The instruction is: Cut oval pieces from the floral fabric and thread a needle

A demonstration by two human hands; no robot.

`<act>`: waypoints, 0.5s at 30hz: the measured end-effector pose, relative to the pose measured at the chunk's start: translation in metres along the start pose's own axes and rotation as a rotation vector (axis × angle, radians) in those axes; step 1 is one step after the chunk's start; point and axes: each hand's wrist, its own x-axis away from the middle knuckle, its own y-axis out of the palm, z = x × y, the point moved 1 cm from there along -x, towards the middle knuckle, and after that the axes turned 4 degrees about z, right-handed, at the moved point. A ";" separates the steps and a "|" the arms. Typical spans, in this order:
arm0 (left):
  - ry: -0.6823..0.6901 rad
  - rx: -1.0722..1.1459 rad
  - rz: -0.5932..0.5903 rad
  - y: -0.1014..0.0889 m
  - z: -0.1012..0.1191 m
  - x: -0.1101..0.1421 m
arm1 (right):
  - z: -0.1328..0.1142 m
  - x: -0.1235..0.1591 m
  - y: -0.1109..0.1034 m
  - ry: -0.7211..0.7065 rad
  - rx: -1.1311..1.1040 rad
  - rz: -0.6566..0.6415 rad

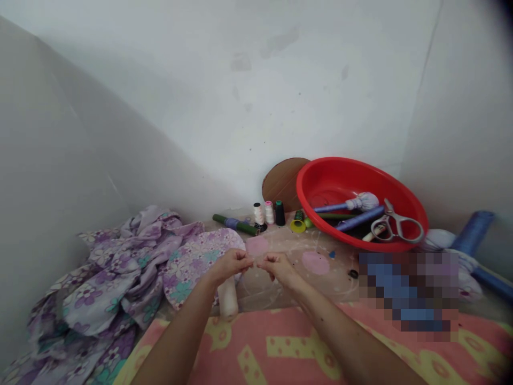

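My left hand and my right hand face each other just above the table, a small gap between their fingertips. Both are closed in a pinch, thumb against fingers. Whatever they hold is too fine to make out. Below my left wrist stands a whitish cylinder, partly covered by the hand. Behind that hand lies a flat rounded piece of floral fabric. Three thread spools stand beyond the hands against the wall: a white one with a black top, a white one with a pink top and a black one.
Crumpled floral cloth is heaped at left. A red basin at right holds scissors and blue-wrapped sticks. Nearby are a green stick, a brown cardboard disc and a yellow tape roll. A pink-yellow blanket lies in front.
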 end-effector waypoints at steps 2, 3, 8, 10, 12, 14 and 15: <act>0.017 -0.049 0.030 0.001 -0.004 0.004 | 0.001 -0.001 -0.001 -0.012 -0.003 0.028; 0.025 -0.079 0.045 0.002 -0.005 0.006 | 0.001 -0.001 -0.001 -0.018 -0.003 0.038; 0.088 -0.241 0.169 0.005 -0.009 0.018 | -0.002 0.002 0.000 -0.041 0.004 0.059; 0.135 -0.335 0.236 0.006 -0.007 0.025 | -0.004 0.004 0.000 -0.046 0.011 0.068; 0.159 -0.542 0.327 0.007 -0.004 0.034 | -0.006 0.005 -0.001 -0.046 0.018 0.083; 0.101 -0.814 0.433 0.009 -0.001 0.043 | -0.009 0.006 -0.002 -0.042 0.024 0.098; 0.029 -0.925 0.473 0.010 0.000 0.048 | -0.010 0.007 -0.002 -0.040 0.026 0.104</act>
